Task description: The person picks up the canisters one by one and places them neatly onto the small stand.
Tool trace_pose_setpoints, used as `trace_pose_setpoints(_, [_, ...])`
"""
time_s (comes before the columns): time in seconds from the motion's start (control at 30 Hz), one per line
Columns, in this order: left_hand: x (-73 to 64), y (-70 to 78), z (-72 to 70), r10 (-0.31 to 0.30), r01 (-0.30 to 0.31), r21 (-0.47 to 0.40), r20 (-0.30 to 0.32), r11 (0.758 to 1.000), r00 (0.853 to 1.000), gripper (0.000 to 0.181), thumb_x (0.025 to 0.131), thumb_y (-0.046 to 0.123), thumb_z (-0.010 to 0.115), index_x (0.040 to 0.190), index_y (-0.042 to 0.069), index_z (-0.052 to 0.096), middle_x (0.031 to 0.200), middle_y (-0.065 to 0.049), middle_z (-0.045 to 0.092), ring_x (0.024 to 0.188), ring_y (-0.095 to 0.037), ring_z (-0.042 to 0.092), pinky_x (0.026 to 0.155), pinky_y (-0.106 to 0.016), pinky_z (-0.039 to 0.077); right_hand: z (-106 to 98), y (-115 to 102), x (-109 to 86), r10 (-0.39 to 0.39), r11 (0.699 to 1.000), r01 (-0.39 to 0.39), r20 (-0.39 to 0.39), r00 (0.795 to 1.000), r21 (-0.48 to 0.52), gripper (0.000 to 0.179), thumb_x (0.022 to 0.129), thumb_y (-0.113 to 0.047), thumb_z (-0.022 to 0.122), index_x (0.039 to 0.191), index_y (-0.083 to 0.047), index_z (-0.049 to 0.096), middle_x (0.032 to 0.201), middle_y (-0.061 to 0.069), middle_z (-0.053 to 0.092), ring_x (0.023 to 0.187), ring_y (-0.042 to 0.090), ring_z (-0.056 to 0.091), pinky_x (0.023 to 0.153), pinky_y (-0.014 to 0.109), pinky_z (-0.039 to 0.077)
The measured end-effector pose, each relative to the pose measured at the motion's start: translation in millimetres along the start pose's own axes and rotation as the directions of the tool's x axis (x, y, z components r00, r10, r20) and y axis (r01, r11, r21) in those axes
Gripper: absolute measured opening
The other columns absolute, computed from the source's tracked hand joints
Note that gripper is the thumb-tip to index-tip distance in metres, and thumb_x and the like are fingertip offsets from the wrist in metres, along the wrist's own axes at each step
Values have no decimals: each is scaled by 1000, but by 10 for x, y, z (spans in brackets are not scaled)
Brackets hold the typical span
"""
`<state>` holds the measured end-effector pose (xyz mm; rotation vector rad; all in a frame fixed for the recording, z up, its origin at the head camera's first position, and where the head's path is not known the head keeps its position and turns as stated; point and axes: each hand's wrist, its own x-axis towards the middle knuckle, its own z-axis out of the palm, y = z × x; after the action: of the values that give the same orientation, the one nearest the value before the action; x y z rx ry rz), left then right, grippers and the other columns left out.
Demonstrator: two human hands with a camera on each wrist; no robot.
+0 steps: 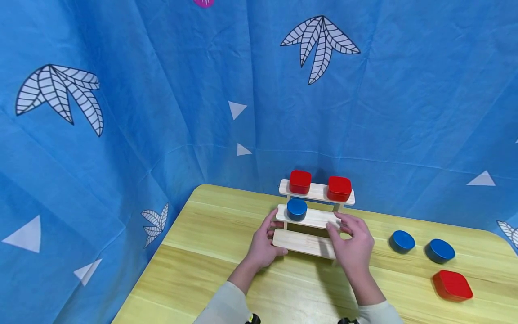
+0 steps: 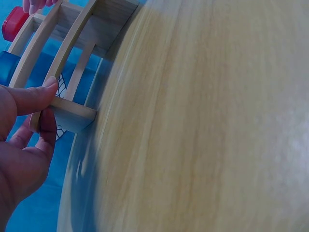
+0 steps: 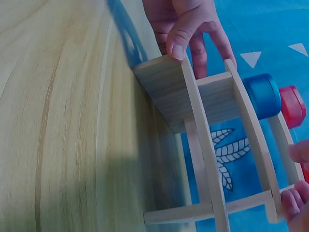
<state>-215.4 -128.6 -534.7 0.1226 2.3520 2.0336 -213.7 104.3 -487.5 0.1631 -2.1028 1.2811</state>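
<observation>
A small three-tier wooden rack [image 1: 305, 242] stands on the table between both hands. My left hand [image 1: 262, 245] grips the left end of its lowest shelf; the left wrist view has the thumb [image 2: 36, 98] on one face of the board and fingers behind. At the right end of the middle shelf, my right hand [image 1: 355, 243] holds the board between thumb and fingers. A blue round container [image 1: 297, 209] sits on the middle shelf's left part. Two red squarish containers, one left [image 1: 300, 182] and one right [image 1: 339, 189], occupy the top shelf.
To the right on the wooden table [image 1: 202, 234] lie two blue round containers, one nearer the rack [image 1: 402, 241] and one farther right [image 1: 439, 250]. A red squarish container [image 1: 452, 285] lies in front of them. Blue patterned cloth [image 1: 291, 112] hangs behind the table and along its left.
</observation>
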Motion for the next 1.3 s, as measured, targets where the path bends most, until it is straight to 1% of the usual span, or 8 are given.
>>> trace_pose_setpoints(0.1, [-1, 3, 1, -2, 2, 3, -2, 1000, 1000, 127, 61, -25, 81, 153, 46, 31, 126, -1, 57, 106, -24, 58, 78, -33, 57, -28, 12, 1, -5, 1000, 5, -12, 1000, -16, 35, 73, 2, 86, 106, -1, 77, 102, 14, 66, 76, 31, 70, 73, 8, 48])
trace_pose_setpoints(0.4, [-3, 20, 3, -4, 4, 13, -2, 1000, 1000, 128, 61, -25, 82, 153, 48, 31, 126, 1, 57, 107, -24, 58, 79, -33, 57, -105, 53, 8, 5, 1000, -6, -34, 999, -18, 34, 74, 2, 86, 107, -2, 77, 104, 15, 66, 81, 28, 68, 75, 9, 48])
trace_pose_setpoints(0.57, [1, 24, 0, -14, 14, 19, 0, 1000, 1000, 129, 61, -24, 82, 151, 52, 30, 126, 3, 57, 107, -23, 58, 79, -33, 57, -139, 77, 9, 18, 1000, -19, -38, 999, -23, 34, 75, 1, 86, 107, -1, 77, 104, 16, 66, 90, 28, 65, 78, 8, 46])
trace_pose_setpoints(0.77, [-10, 33, 2, -18, 18, 26, -1, 999, 1000, 128, 62, -23, 83, 152, 51, 30, 126, 3, 56, 108, -23, 58, 79, -33, 57, -187, 104, 13, 13, 1000, -14, -54, 998, -25, 33, 75, 3, 85, 106, 1, 76, 104, 17, 66, 94, 29, 63, 78, 7, 45])
trace_pose_setpoints(0.87, [-13, 32, 4, -17, 17, 30, -3, 999, 1000, 128, 62, -23, 83, 152, 51, 30, 127, 3, 56, 109, -23, 58, 80, -33, 57, -220, 123, 11, 8, 999, -11, -61, 998, -42, 33, 75, 3, 85, 107, 2, 76, 105, 18, 67, 95, 27, 62, 78, 7, 45])
trace_pose_setpoints(1.1, [-11, 12, 6, -10, 11, 44, -15, 999, 1000, 128, 62, -22, 83, 151, 52, 30, 126, 3, 56, 108, -24, 57, 80, -34, 56, -301, 163, -9, 34, 995, -40, -73, 997, -88, 36, 73, 4, 86, 108, 3, 75, 108, 17, 67, 97, 19, 59, 78, 8, 45])
trace_pose_setpoints(1.17, [-14, 15, 6, -12, 13, 46, -14, 999, 1000, 127, 62, -22, 83, 152, 51, 30, 127, 3, 56, 108, -24, 57, 80, -33, 56, -321, 175, -13, 29, 995, -37, -82, 996, -94, 37, 72, 5, 86, 107, 4, 75, 107, 18, 67, 97, 20, 60, 78, 8, 46])
trace_pose_setpoints(1.3, [-23, 40, 6, -16, 16, 44, -11, 999, 1000, 126, 63, -22, 83, 153, 48, 30, 128, 1, 56, 108, -24, 57, 80, -34, 56, -367, 212, -13, 23, 992, -35, -99, 995, -118, 38, 70, 7, 87, 107, 4, 75, 106, 19, 68, 97, 28, 62, 77, 6, 44])
